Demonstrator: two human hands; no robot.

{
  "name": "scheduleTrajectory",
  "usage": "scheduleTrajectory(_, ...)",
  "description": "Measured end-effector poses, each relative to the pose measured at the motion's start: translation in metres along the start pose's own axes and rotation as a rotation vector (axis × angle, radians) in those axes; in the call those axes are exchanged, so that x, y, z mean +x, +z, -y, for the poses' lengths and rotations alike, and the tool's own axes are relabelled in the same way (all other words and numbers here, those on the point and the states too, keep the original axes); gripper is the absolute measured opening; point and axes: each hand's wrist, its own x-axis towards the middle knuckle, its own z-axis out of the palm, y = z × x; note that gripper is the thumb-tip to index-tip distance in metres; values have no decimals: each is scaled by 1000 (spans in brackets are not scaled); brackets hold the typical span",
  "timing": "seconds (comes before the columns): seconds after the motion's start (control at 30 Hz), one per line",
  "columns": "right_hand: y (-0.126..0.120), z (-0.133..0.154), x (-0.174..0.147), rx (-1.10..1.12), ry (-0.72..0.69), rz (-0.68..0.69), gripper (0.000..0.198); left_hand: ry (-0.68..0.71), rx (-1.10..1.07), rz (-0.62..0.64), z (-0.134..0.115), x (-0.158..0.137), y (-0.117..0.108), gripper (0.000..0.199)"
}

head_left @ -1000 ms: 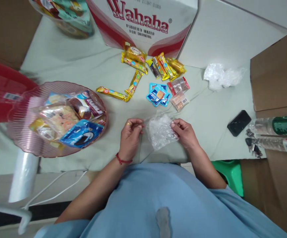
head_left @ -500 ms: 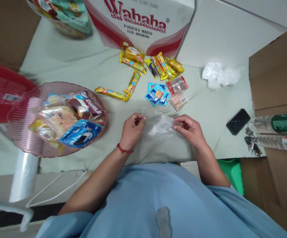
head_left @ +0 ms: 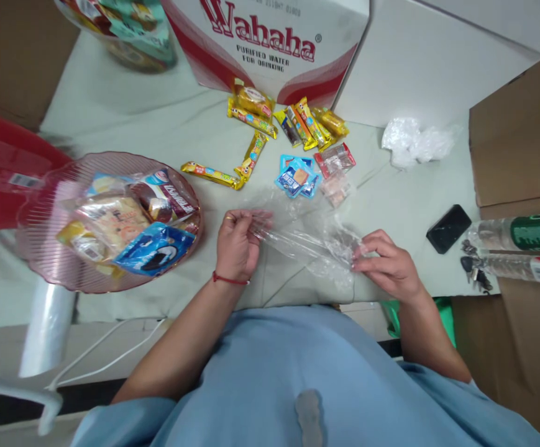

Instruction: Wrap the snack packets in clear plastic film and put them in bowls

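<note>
A clear plastic bag [head_left: 304, 239] is stretched between my two hands above the table's near edge. My left hand [head_left: 239, 242] pinches its left side, and part of the film lies over those fingers. My right hand [head_left: 386, 261] grips the other end between thumb and fingers. Just beyond the bag lie blue snack packets [head_left: 297, 177], a red-edged packet [head_left: 335, 160] and a small pale packet [head_left: 336, 188], the last partly behind the film. Farther back are several yellow snack sticks [head_left: 309, 121], with more yellow sticks [head_left: 211, 174] to the left.
A pink ribbed bowl [head_left: 36, 248] of packaged snacks stands at left, near a plastic film roll [head_left: 48, 335]. A Wahaha carton [head_left: 270, 37] is at the back. Crumpled plastic [head_left: 414, 141], a black phone [head_left: 448, 228], keys [head_left: 476, 273] and water bottles [head_left: 530, 233] are at right.
My hands have moved apart, the right one farther right and slightly nearer me, the left one to the left. The bunched plastic bag is now spread out between them.
</note>
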Motion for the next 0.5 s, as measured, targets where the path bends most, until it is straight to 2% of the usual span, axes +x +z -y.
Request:
scheduleTrajectory(0.07, 2, -7, -10, -43, 35, 90, 15, -31, -33, 36, -1, 1, -1, 36)
scheduleTrajectory(0.13, 4, -16, -21, -70, 152, 112, 15, -56, -54, 55, -1, 0, -1, 32)
scheduleTrajectory(0.2, 5, -26, -28, -47, 340, 29, 24, -61, -55, 48, -1, -3, -1, 31)
scheduleTrajectory(0.27, 7, -35, -29, 64, 524, -138, 38, -47, -42, 33, -1, -7, -2, 33)
scheduleTrajectory(0.37, 13, -46, -15, 298, 699, -369, 56, -39, -6, 46, -1, -18, -5, 37)
scheduleTrajectory(0.43, 19, -51, 1, 351, 744, -399, 62, -46, 28, 65, -1, -25, -9, 38)
scheduleTrajectory(0.5, 24, -56, 18, 326, 743, -321, 57, -44, 60, 65, -1, -30, -15, 39)
